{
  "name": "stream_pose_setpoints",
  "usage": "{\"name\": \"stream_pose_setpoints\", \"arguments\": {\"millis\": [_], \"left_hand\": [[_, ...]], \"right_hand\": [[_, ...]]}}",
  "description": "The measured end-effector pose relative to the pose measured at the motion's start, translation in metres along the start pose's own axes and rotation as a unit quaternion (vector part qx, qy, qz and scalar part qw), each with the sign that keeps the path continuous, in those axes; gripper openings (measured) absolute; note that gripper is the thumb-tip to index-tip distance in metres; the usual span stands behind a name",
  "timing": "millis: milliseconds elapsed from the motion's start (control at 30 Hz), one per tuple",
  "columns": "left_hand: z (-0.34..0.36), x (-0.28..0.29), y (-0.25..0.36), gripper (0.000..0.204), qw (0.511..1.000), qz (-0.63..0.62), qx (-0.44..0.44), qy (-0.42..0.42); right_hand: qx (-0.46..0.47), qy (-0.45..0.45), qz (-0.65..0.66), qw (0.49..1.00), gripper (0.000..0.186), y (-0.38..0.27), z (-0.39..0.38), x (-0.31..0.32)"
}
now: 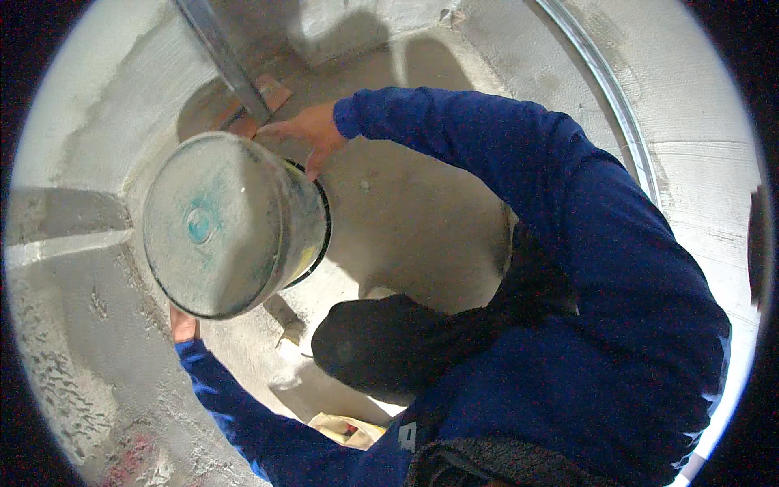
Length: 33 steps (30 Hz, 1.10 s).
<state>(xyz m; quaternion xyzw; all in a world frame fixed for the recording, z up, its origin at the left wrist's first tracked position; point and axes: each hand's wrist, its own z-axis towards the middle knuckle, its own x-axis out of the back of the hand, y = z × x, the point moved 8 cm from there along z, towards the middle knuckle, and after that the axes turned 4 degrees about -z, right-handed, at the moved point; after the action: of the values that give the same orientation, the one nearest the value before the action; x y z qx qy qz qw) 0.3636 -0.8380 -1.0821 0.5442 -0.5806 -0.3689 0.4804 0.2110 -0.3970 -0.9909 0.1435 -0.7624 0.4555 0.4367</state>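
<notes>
A dusty grey bucket (211, 243) is tilted at centre left, its round base, with a turquoise middle, facing up toward me and a black rim at its other end. My left hand (182, 323) is against its lower left side, fingers hidden behind it. At its upper right, my right hand (312, 134) has its fingers apart, the lower ones at or very close to the black rim. Just above, a metal bar (223, 65) stands over a reddish-orange flat piece (272, 93); I cannot tell if my fingertips touch it.
Rough grey plastered walls (81, 308) surround a dusty floor (406, 211). A long metal strip (629, 138) runs along the right side. My dark-clad leg (365, 341) is at lower centre, with a pale yellow bag or wrapper (341, 426) below it.
</notes>
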Motion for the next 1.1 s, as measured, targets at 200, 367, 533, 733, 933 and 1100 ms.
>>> {"name": "stream_pose_setpoints", "arguments": {"millis": [200,367,533,733,933,1100], "left_hand": [[-0.119,-0.010,0.086,0.075,0.980,0.050,-0.028,0.191],[-0.205,-0.045,0.135,0.052,0.897,0.082,-0.042,0.432],[-0.204,-0.195,0.220,0.026,0.916,0.103,-0.175,0.346],[-0.161,-0.383,0.357,0.030,0.951,0.128,-0.215,0.179],[-0.035,-0.534,0.399,0.053,0.954,0.238,-0.166,-0.079],[0.063,-0.593,0.420,0.087,0.976,0.190,-0.102,-0.031]], "right_hand": [[-0.220,0.016,-0.162,0.962,0.082,0.200,-0.145,0.043],[-0.319,0.000,-0.159,0.934,0.098,0.315,-0.273,-0.003],[-0.411,0.049,0.120,0.902,0.063,0.335,-0.289,-0.075],[-0.305,-0.071,-0.077,0.946,0.060,0.315,-0.258,-0.064],[-0.256,0.229,0.484,0.805,0.069,0.263,-0.220,0.041],[-0.043,0.264,0.809,0.523,0.058,0.170,-0.182,0.143]]}}
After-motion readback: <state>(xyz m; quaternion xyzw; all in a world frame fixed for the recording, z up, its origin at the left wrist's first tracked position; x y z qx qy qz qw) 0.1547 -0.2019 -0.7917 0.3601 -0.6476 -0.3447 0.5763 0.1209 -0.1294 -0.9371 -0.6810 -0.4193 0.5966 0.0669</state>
